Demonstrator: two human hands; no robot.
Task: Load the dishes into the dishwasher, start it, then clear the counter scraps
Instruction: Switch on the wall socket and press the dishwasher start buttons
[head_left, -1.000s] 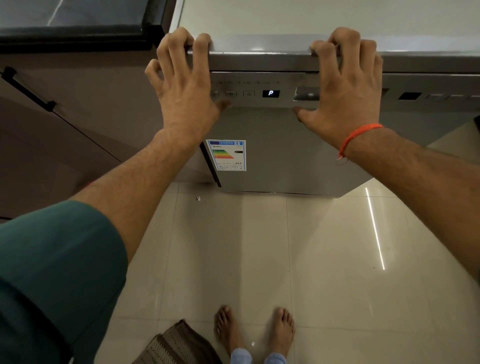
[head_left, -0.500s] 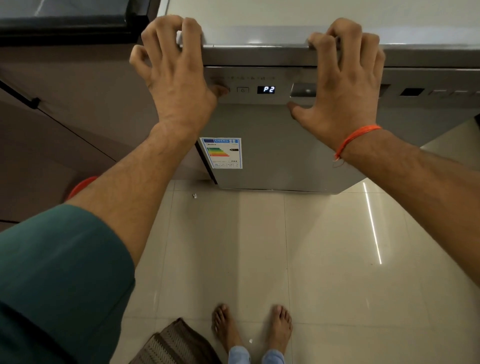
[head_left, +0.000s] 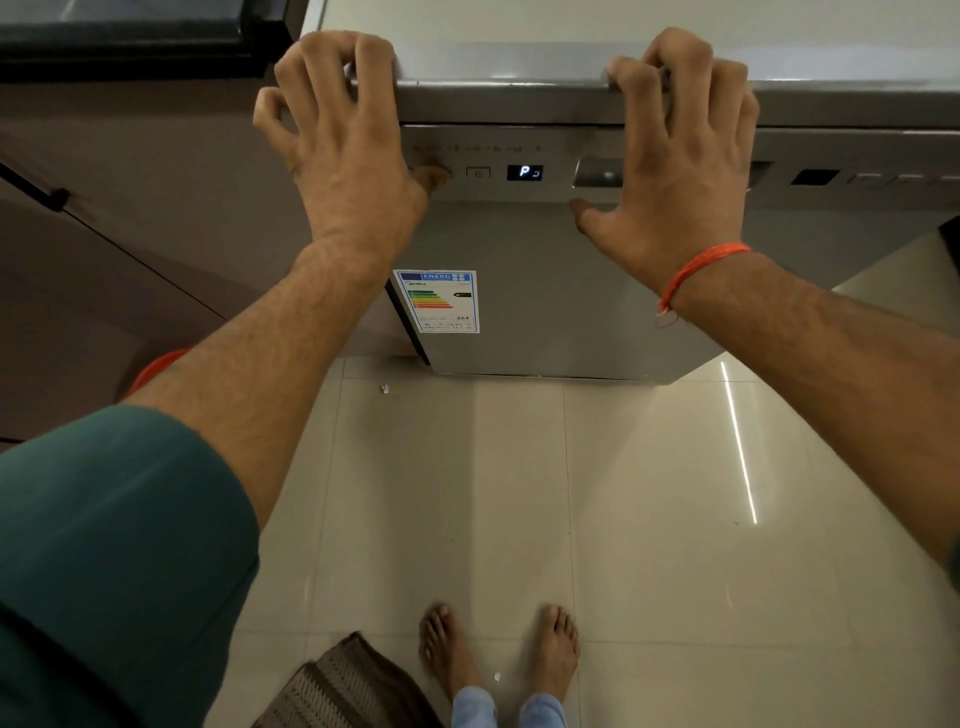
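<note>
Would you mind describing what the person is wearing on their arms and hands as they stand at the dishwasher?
Both hands are bare, with no gloves or rings visible. The left hand extends from a forearm that is bare below a dark teal-green sleeve on the upper arm. The right hand has a thin orange thread band tied around its wrist.

Left hand (head_left: 343, 150) and right hand (head_left: 680, 166) raised, fingers curled, arms outstretched
</note>
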